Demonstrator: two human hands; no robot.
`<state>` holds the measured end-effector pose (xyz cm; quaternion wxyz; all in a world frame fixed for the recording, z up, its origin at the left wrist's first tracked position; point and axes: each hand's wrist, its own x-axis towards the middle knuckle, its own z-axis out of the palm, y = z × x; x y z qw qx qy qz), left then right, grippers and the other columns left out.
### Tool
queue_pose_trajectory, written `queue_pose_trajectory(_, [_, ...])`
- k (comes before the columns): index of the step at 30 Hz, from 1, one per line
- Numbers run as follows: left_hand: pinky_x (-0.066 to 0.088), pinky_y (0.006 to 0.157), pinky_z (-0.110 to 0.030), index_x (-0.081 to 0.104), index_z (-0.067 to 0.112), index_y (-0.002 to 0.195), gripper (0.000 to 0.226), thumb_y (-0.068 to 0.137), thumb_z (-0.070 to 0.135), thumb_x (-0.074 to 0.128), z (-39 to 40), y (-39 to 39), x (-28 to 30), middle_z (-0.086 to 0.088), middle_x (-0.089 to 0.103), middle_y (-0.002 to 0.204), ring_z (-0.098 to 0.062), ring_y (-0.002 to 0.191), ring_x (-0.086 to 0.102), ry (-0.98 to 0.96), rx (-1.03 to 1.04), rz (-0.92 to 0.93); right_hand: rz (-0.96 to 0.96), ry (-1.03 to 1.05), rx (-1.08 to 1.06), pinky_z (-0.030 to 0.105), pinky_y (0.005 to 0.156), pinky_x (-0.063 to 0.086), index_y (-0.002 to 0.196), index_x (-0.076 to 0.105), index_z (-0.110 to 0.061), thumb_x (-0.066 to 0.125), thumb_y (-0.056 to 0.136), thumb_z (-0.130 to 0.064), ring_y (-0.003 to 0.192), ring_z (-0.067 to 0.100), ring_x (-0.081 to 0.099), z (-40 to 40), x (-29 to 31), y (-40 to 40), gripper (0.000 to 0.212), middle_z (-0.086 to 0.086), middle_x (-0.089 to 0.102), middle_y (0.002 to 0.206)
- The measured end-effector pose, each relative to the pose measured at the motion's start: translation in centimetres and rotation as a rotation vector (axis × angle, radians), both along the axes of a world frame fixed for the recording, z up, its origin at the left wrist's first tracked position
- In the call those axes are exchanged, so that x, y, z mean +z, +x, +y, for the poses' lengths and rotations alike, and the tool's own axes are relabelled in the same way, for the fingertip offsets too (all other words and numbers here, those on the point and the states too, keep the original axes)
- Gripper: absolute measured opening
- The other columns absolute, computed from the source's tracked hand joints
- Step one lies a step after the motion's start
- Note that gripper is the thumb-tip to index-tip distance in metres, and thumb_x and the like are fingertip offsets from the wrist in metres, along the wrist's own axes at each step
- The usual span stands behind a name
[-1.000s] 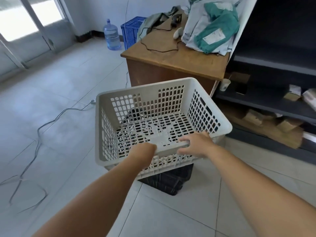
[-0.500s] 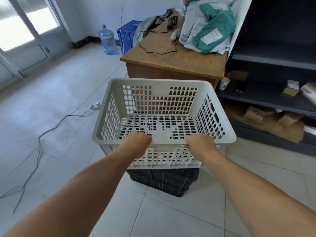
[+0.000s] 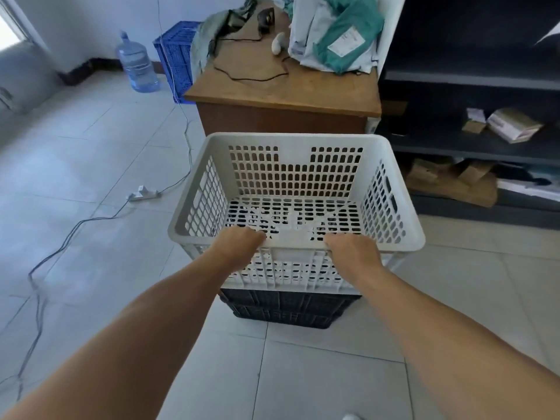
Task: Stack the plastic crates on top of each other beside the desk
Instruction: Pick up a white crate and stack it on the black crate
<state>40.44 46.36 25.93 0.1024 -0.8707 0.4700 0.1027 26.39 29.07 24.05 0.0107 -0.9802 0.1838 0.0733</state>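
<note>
Hands, left and right, clamp the white perforated plastic crate's near rim, directly above the black plastic crate.

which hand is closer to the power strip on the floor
Left. The left hand grips the white crate rim on the power strip side; the right hand grips farther away.

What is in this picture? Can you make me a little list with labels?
top crate: white crate, empty, sitting over the black crate
left hand: gripping the white crate's near rim
right hand: gripping the same rim
behind: wooden desk with bags and a cable on it
far corner: blue crate and water bottle
floor: power strip with trailing cable
</note>
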Motion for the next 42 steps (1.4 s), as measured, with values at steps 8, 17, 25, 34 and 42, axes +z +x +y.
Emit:
queue_pose_trajectory(8, [0.049, 0.069, -0.028, 0.055, 0.010, 0.103, 0.015, 0.094, 0.003, 0.044, 1.0, 2.6, 0.0, -0.002, 0.052, 0.079, -0.017, 0.072, 0.053, -0.039, -0.008, -0.051, -0.016, -0.041, -0.035, 0.025, 0.043, 0.026, 0.080, 0.041, -0.018, 0.047, 0.094, 0.000, 0.057, 0.020, 0.049, 1.4, -0.9, 2.0, 0.023, -0.005, 0.040, 0.056])
queue_pose_trajectory(17, [0.038, 0.108, -0.038, 0.051, 0.016, 0.126, 0.040, 0.092, 0.037, 0.056, 3.5, 1.8, -2.2, -0.003, 0.059, 0.125, -0.022, 0.120, 0.052, -0.143, 0.139, -0.045, -0.048, 0.139, -0.218, 0.042, 0.102, 0.036, 0.092, 0.057, -0.022, 0.047, 0.091, -0.057, 0.090, 0.021, 0.055, 1.3, -0.6, -0.2, 0.036, -0.004, 0.061, 0.089])
queue_pose_trajectory(25, [0.006, 0.118, -0.048, 0.024, 0.017, 0.149, 0.066, 0.095, 0.052, 0.038, 6.0, -0.5, -2.6, -0.017, -0.002, 0.160, -0.032, 0.148, -0.007, -0.444, 0.650, 0.118, -0.096, 0.236, -0.494, 0.047, 0.119, 0.000, 0.152, 0.025, -0.018, 0.019, 0.096, -0.057, 0.149, 0.024, 0.006, 1.4, 0.0, -2.5, 0.068, 0.006, 0.016, 0.161])
queue_pose_trajectory(34, [0.006, 0.122, -0.041, -0.014, -0.007, 0.147, 0.109, 0.088, 0.046, 0.060, 2.1, -1.3, -1.3, -0.021, -0.014, 0.158, -0.031, 0.147, -0.012, -0.807, 1.174, 0.375, -0.237, 0.365, -0.829, 0.045, 0.118, -0.007, 0.154, -0.003, -0.010, 0.037, 0.095, -0.054, 0.147, 0.030, -0.021, 0.3, 0.4, -2.7, 0.084, 0.015, -0.018, 0.160])
queue_pose_trajectory(42, [0.048, 0.089, -0.038, 0.024, -0.003, 0.146, 0.074, 0.089, 0.029, 0.059, -0.7, -1.2, -2.2, -0.020, 0.051, 0.138, -0.034, 0.122, 0.054, -1.036, 1.541, 0.801, -0.083, 0.264, -0.720, 0.048, 0.116, -0.013, 0.154, 0.005, -0.010, 0.018, 0.096, -0.058, 0.145, 0.031, -0.027, -0.3, -0.7, -2.3, 0.076, 0.018, -0.019, 0.159])
